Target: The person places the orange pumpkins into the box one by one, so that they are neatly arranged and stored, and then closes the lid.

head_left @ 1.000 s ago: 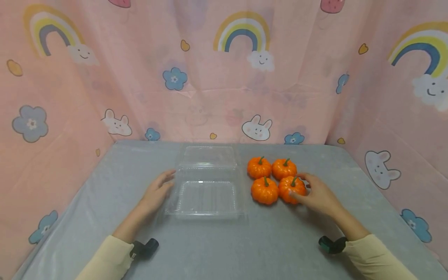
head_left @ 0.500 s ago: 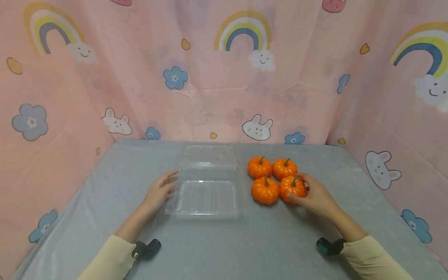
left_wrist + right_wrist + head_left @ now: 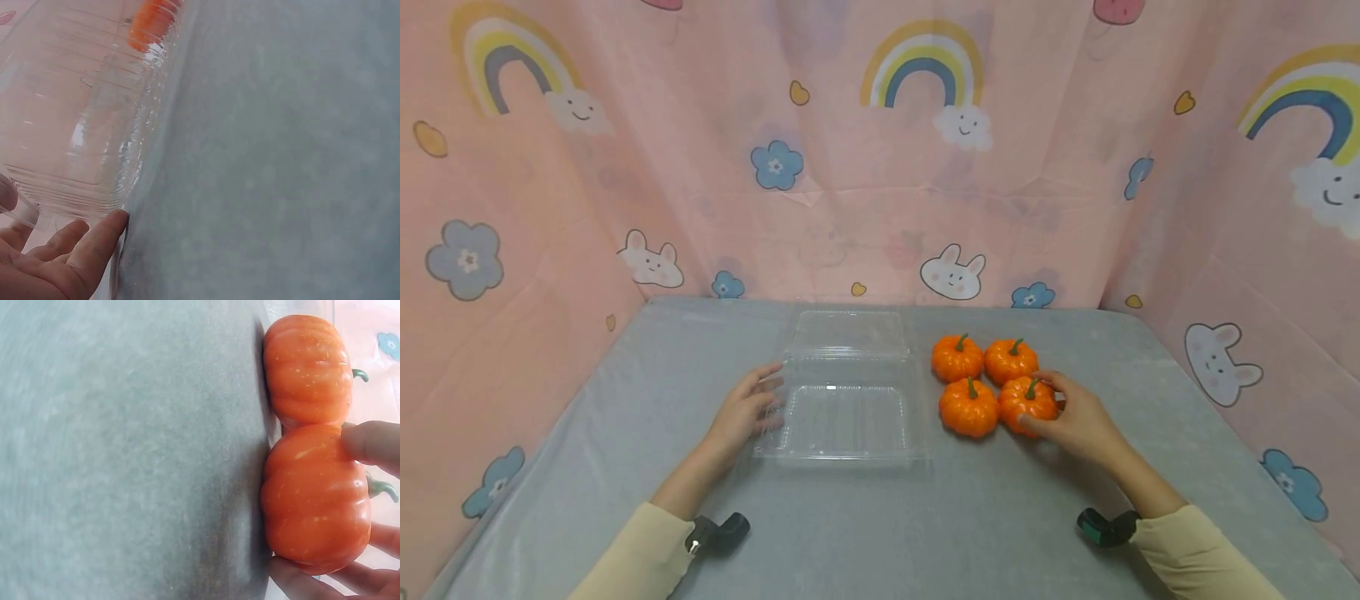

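A clear plastic clamshell container [image 3: 846, 421] lies with its lid [image 3: 848, 332] folded back. At its left side is my left hand [image 3: 747, 412], fairly straight fingers against the wall below the rim in the left wrist view; the thumb is partly cut off there. Several small orange pumpkins with green stems stand in a tight cluster right of the container. My right hand [image 3: 1075, 417] holds the front right pumpkin [image 3: 1026, 403], thumb on one side and fingers round the other. Beside it sits the front left pumpkin [image 3: 969, 408], touching it in the right wrist view.
Behind those two stand the back left pumpkin [image 3: 957, 360] and the back right pumpkin [image 3: 1011, 362]. A grey cloth [image 3: 880, 533] covers the table. Pink patterned curtains [image 3: 850, 225] enclose the back and both sides.
My left hand has shifted slightly right, from beside the container to its left wall. The right hand keeps its hold on the front right pumpkin, which stays in place.
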A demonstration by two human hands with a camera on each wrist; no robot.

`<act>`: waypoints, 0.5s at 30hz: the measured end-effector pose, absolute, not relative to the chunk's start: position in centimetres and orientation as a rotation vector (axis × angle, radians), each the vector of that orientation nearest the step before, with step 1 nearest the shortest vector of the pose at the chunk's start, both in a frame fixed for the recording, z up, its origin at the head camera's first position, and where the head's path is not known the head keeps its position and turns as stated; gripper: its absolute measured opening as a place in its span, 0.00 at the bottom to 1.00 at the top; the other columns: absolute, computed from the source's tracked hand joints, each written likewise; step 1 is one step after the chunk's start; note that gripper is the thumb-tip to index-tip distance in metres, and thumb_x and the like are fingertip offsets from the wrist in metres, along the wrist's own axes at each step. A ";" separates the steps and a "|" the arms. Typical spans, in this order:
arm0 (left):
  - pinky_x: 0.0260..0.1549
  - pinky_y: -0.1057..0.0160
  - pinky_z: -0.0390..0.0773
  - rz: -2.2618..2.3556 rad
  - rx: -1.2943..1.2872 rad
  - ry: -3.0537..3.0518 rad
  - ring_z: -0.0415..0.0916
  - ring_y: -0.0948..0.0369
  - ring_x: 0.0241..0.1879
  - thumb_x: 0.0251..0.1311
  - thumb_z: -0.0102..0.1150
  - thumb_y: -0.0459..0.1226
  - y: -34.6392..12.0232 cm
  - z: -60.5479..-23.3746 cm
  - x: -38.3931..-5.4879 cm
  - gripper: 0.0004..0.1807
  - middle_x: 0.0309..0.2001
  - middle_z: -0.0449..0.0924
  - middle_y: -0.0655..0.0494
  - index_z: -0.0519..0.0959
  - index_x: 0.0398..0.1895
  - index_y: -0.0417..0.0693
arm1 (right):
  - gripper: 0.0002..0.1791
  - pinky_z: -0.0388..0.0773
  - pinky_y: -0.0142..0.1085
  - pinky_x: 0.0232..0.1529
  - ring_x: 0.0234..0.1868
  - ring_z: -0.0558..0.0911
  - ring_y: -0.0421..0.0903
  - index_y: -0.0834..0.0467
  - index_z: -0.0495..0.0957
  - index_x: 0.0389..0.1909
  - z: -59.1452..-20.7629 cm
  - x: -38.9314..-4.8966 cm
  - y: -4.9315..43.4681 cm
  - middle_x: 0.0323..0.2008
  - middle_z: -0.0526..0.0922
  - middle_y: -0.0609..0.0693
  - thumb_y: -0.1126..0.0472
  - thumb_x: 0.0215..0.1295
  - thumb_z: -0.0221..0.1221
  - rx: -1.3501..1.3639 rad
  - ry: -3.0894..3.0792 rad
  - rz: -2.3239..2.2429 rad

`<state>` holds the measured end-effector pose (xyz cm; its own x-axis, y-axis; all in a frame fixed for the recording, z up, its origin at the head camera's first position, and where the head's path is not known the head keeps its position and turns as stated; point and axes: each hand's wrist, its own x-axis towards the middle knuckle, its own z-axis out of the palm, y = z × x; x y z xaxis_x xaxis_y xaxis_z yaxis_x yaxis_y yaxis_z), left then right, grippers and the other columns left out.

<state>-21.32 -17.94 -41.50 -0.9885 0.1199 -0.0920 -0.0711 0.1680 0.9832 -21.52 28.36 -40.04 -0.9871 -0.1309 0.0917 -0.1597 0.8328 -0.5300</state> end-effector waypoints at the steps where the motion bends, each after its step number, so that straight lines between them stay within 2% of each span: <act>1: 0.58 0.46 0.72 1.943 0.048 2.275 0.59 0.37 0.68 0.68 0.34 0.32 -17.9 -41.5 -21.3 0.29 0.73 0.54 0.36 0.55 0.73 0.47 | 0.42 0.75 0.57 0.50 0.52 0.77 0.64 0.63 0.66 0.63 -40.0 -21.5 28.4 0.61 0.71 0.68 0.44 0.53 0.67 0.227 -2.963 0.864; 15: 0.57 0.46 0.73 1.971 0.042 2.243 0.59 0.37 0.68 0.69 0.34 0.32 -18.1 -41.8 -21.5 0.28 0.73 0.54 0.36 0.55 0.73 0.47 | 0.45 0.79 0.55 0.46 0.51 0.78 0.64 0.61 0.65 0.66 -38.6 -21.3 28.6 0.62 0.71 0.69 0.41 0.53 0.67 0.163 -3.018 0.883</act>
